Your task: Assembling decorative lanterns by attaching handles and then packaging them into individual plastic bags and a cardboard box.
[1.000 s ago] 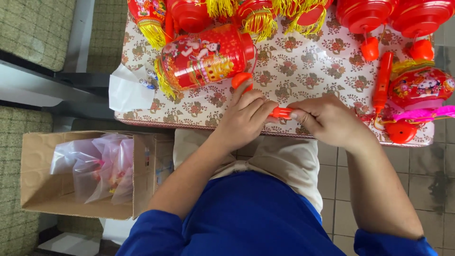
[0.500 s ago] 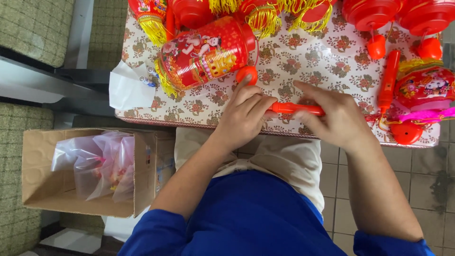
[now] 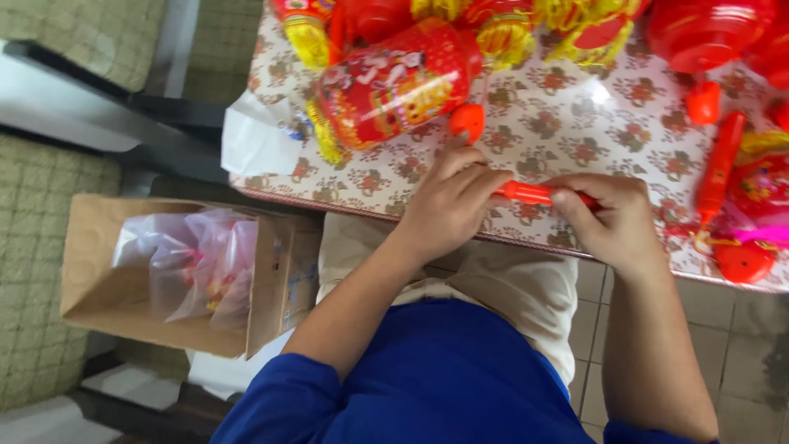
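Note:
Both my hands hold a thin red plastic stick (image 3: 532, 193) level over the near edge of the flower-patterned table (image 3: 567, 123). My left hand (image 3: 448, 205) grips its left end, and my right hand (image 3: 612, 218) closes around its right end. A red cylindrical lantern (image 3: 394, 82) with gold print and yellow fringe lies on its side just beyond my left hand. A small red cap (image 3: 468, 119) sits by the lantern's end, close to my left fingers.
More red lanterns and yellow tassels (image 3: 509, 25) crowd the far table edge. Another red stick (image 3: 717, 168) and red round parts (image 3: 744, 261) lie at the right. A cardboard box (image 3: 99, 279) with clear plastic bags (image 3: 205, 263) stands on the floor at the left.
My hands have drawn apart along the red stick, so more of it shows between them. The view has shifted slightly closer to the table.

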